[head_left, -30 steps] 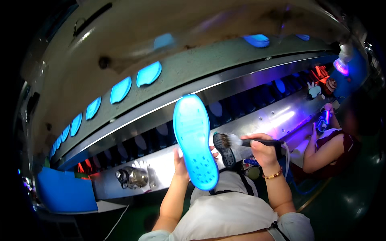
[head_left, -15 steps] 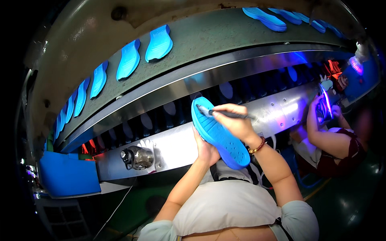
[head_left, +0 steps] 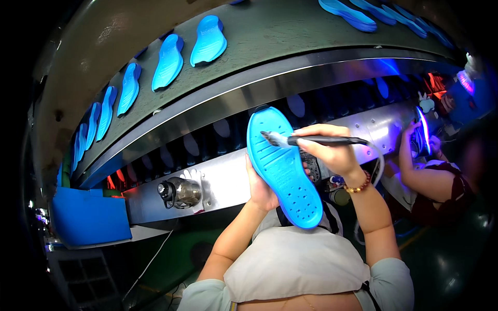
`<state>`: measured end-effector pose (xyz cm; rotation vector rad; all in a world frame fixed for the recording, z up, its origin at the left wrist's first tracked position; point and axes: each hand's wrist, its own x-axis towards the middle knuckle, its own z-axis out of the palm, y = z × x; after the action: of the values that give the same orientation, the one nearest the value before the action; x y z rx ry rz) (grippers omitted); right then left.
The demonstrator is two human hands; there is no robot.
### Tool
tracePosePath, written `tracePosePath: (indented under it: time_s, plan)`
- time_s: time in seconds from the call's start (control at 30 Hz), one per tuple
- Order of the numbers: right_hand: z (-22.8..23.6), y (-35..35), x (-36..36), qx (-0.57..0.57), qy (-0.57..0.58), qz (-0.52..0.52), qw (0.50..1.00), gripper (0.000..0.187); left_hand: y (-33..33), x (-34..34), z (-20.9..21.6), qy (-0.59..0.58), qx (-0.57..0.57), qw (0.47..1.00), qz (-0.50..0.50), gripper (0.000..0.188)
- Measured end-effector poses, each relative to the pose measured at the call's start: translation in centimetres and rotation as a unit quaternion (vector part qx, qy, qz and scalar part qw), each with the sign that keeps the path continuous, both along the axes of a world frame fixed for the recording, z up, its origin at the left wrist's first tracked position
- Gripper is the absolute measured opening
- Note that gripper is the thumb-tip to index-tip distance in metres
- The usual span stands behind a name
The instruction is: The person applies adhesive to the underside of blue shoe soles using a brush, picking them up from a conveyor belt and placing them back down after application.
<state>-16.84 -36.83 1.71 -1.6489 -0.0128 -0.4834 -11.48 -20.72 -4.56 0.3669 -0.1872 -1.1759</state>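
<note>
A bright blue shoe sole (head_left: 285,176) is held tilted in front of me, its holed end toward my body. My left hand (head_left: 263,189) grips it from beneath and along its left edge, with some fingers hidden behind it. Closed around a black-handled brush (head_left: 277,139) is my right hand (head_left: 332,153), to the right of the sole. The dark-tipped, pale bristles are at the sole's far part, above its grooves. A clear tube (head_left: 381,168) runs from the handle's end down past my right wrist.
Blue soles (head_left: 168,62) lie along the green conveyor belt (head_left: 270,39). A metal ledge (head_left: 228,184) carries a dark bottle (head_left: 181,192). Dark shoe uppers with pale soles stand in a row under the belt's rail (head_left: 249,83). Another person (head_left: 428,179) works at the right beside a glowing purple light.
The brush has shifted right and slightly down over the sole, and my right hand with it. The sole is turned more face-up. The belt's soles appear slightly higher in view.
</note>
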Motion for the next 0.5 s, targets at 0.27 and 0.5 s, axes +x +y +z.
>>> tracePosePath:
  time_s: [0.27, 0.5]
  plan:
    - [1.6, 0.1, -1.4, 0.099, 0.12, 0.106, 0.982, 0.018, 0.2, -0.3, 0.6, -0.034, -0.04, 0.998, 0.026, 0.087]
    - [1.0, 0.1, -1.9, -0.017, 0.015, 0.233, 0.972, 0.019, -0.1, 0.2, 1.5, -0.054, 0.034, 0.978, 0.197, 0.092]
